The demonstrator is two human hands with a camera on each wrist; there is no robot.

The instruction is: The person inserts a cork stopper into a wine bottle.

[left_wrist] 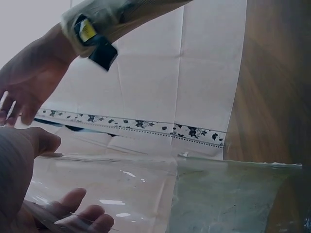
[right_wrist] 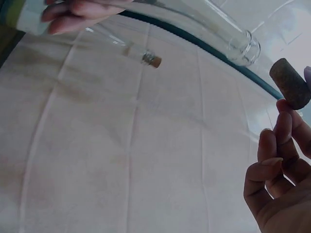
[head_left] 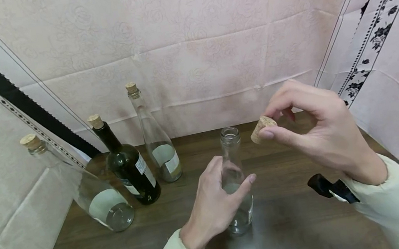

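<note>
A clear glass bottle (head_left: pixel 231 145) stands upright on the table with its mouth uncovered. My left hand (head_left: pixel 213 202) grips the bottle round its middle, thumb on the near side. In the left wrist view the fingers wrap the clear glass (left_wrist: pixel 121 184). Up and to the right, my right hand (head_left: pixel 309 127) pinches a cork (head_left: pixel 262 128) between thumb and index finger. The cork is tilted and apart from the bottle mouth. The right wrist view shows the cork (right_wrist: pixel 290 83) beside the bottle's neck (right_wrist: pixel 238 46), with a gap between them.
To the left stand a large corked clear bottle (head_left: pixel 78 182), a dark green corked bottle (head_left: pixel 129 163) and a slim corked clear bottle (head_left: pixel 153 130). Pale patterned cloth (head_left: pixel 194 58) hangs behind and on both sides of the wooden table (head_left: pixel 288 222).
</note>
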